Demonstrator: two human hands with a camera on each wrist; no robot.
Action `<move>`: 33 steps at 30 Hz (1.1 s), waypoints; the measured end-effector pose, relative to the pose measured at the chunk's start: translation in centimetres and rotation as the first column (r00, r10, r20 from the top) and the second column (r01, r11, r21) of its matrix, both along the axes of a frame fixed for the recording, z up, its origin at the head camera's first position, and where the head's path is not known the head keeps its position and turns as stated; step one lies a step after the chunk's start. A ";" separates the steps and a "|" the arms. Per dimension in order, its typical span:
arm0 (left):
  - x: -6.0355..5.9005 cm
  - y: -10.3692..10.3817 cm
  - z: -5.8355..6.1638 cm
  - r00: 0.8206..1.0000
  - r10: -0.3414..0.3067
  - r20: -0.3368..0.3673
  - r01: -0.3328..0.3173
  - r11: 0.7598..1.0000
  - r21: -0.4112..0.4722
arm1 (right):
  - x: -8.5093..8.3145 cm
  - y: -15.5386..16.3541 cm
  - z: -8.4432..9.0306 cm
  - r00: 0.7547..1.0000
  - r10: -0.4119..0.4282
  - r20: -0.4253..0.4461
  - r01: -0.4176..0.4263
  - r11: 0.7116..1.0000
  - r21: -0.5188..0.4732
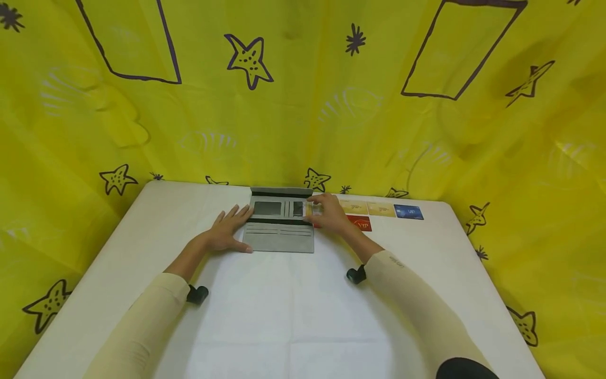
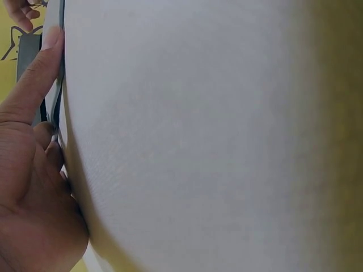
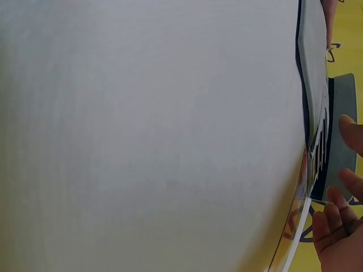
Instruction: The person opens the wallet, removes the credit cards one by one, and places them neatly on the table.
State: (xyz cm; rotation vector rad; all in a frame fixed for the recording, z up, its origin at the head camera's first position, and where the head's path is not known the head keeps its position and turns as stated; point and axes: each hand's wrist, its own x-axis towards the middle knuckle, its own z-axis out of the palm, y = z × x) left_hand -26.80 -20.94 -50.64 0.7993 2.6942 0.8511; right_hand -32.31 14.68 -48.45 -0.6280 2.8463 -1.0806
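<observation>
The white tabletop (image 1: 293, 316) fills the near field. Beyond it, a grey card wallet (image 1: 280, 221) lies open and flat near the far edge. The left hand (image 1: 227, 231) rests with straight fingers against the wallet's left edge, gripping nothing. The right hand (image 1: 331, 213) pinches a pale card (image 1: 312, 209) at the wallet's right-hand slot.

Risk: the left hand steadies only one side, so a card entering at an angle could catch on the slot lip and push the wallet sideways.

Farther right lie a red VIP card (image 1: 361, 223), two gold cards (image 1: 366, 208) and a blue card (image 1: 408, 211).

The head view alone shows the cards. The wrist views show mostly tabletop, with the wallet (image 3: 340, 141) edge-on.
</observation>
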 end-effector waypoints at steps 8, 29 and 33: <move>0.1 0.3 0.4 1.000 -0.002 0.009 0.002 1.000 -0.010 | -0.2 -1.2 0.0 0.999 0.018 -0.032 -0.016 0.998 0.053; 0.3 0.6 1.3 0.999 0.035 0.026 -0.033 0.997 -0.063 | -1.3 -2.7 0.2 1.000 -0.007 -0.029 0.011 0.989 0.149; 0.3 0.5 1.0 0.999 0.034 0.035 -0.032 0.997 -0.064 | -1.4 -2.7 0.0 1.000 -0.009 -0.025 0.012 0.988 0.151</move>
